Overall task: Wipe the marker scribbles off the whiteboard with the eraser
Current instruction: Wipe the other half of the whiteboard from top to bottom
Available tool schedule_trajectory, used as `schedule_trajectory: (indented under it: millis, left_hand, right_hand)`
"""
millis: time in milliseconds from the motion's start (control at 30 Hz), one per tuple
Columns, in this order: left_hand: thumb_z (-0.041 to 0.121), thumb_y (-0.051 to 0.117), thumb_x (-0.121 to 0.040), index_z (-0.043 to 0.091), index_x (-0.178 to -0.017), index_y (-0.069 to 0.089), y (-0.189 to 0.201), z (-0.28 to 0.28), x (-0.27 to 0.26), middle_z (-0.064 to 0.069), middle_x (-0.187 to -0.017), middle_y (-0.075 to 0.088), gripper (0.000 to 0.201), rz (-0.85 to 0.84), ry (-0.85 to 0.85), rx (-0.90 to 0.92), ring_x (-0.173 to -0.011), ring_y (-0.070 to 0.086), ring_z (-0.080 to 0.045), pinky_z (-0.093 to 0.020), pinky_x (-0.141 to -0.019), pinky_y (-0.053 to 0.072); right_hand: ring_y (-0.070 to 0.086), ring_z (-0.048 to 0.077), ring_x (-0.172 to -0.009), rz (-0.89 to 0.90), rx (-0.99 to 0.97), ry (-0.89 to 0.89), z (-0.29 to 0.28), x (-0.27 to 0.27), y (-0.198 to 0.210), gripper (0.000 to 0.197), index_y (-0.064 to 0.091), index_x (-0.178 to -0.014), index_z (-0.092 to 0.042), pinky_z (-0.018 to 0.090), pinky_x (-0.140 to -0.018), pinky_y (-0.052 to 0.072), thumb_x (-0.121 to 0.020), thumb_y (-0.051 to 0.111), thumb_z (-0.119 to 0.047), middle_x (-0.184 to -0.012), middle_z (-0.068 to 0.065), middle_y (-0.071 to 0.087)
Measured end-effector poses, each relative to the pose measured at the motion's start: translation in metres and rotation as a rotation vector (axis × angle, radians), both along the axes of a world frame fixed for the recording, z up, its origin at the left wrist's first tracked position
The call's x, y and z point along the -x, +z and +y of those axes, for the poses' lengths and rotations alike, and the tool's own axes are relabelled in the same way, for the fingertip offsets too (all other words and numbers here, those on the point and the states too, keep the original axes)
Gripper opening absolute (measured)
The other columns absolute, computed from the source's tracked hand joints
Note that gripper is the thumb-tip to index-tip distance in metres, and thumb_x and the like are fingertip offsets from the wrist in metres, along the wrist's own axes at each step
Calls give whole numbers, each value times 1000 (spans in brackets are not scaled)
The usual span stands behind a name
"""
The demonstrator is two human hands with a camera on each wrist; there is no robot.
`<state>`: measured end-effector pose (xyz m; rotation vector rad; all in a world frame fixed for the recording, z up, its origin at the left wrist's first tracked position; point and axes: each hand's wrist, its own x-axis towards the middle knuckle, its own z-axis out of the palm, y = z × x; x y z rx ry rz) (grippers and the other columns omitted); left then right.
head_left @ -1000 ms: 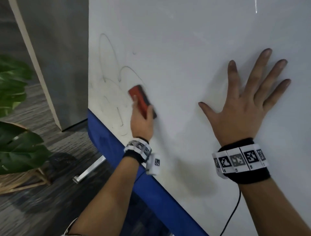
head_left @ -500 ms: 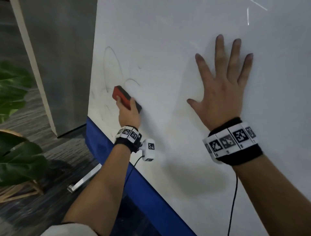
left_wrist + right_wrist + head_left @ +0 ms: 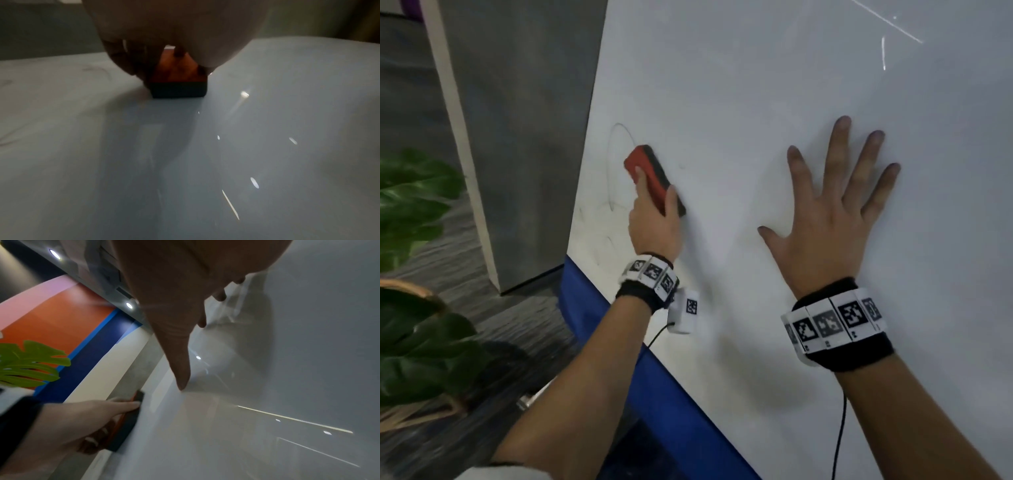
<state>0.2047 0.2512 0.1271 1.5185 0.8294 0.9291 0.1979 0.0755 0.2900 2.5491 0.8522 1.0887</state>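
The eraser (image 3: 654,180) is gripped by the left hand (image 3: 654,229), thumb on one long edge and fingers wrapped round the other, red back facing out and the dark felt side pressed flat on the whiteboard (image 3: 756,102). It's sat near the board's left edge, right over the faint marker scribbles (image 3: 616,164), with a thin loop sticking out above and left of it and a few pale traces lower down. The right hand (image 3: 828,219) is laid flat on the board well off to the right, fingers straight and spread, nothing held. Tagged wristbands (image 3: 832,323) are worn on both wrists. A leafy plant (image 3: 417,260) can be seen at the left.
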Motion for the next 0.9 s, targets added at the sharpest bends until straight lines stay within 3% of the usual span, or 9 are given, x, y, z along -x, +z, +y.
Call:
schedule_trajectory:
  millis: [100, 167, 233, 367, 467, 600, 667, 800, 900]
  left_hand:
    - [59, 46, -100, 32, -162, 18, 4, -45, 12, -3, -128, 60, 73, -126, -169, -293, -111, 57, -20, -32, -97, 47]
    - [61, 46, -100, 37, -161, 15, 4, -35, 7, -3, -128, 60, 73, -135, -168, -341, -111, 58, -22, -36, -98, 50]
    - [60, 45, -100, 39, -161, 13, -2, -2, -4, -3, -136, 60, 72, -97, -104, -227, -117, 62, -27, -40, -101, 52]
    - [49, 44, -106, 30, -163, 18, -13, 66, -13, -12, -145, 58, 66, 46, 58, 310, -129, 58, -37, -39, -106, 44]
    - [48, 43, -106, 29, -164, 15, 0, 57, -16, -15, -139, 61, 67, 53, 85, 184, -127, 57, -38, -42, -106, 45]
    - [54, 50, -100, 39, -159, 21, 11, 41, -9, 3, -144, 59, 68, -155, -14, -109, -121, 61, -22, -34, -101, 49]
    - [53, 51, -100, 41, -159, 22, 3, 71, -10, -1, -142, 62, 67, -82, 34, -45, -121, 63, -27, -35, -100, 50]
    - [47, 46, -105, 31, -164, 16, -23, 116, -4, -12, -149, 55, 68, 112, 73, 356, -132, 55, -36, -37, -109, 41]
    - [48, 46, -105, 32, -163, 18, -13, 97, -4, -13, -143, 60, 67, 132, 79, 185, -126, 60, -36, -38, -104, 45]
  right_hand:
    - [0, 49, -153, -4, 17, 40, 10, 0, 5, 109, 29, -157, -22, 67, -122, 1, -67, 88, -43, -169, 20, 0]
    - [3, 47, -154, -15, 70, 100, 19, -5, 15, 110, 29, -158, -19, 64, -124, 3, -67, 89, -39, -169, 20, 3]
    - [2, 47, -154, -36, 109, 91, 26, -9, 23, 113, 27, -159, -19, 63, -124, 3, -67, 89, -42, -169, 19, 2]
    - [0, 49, -153, -36, 117, 46, 36, -8, 17, 116, 24, -160, -20, 65, -122, -1, -67, 88, -48, -169, 20, -2]
    - [-3, 49, -153, -35, 77, 26, 44, -7, 11, 119, 21, -160, -20, 64, -121, -4, -66, 89, -47, -169, 20, -4]
    - [-3, 49, -153, -31, 40, 12, 51, -7, 4, 121, 19, -161, -19, 65, -121, -3, -67, 89, -47, -169, 21, -4]
    - [-2, 49, -153, -34, 45, 6, 51, -8, 2, 121, 17, -161, -19, 65, -121, -2, -68, 87, -50, -169, 20, -4]
    - [-2, 48, -153, -40, 43, 0, 52, -9, -1, 121, 15, -162, -19, 65, -121, -1, -69, 86, -51, -169, 20, -5]
    - [-3, 49, -153, -33, 35, -9, 55, -10, -4, 121, 13, -162, -19, 65, -121, -3, -71, 85, -52, -169, 20, -6]
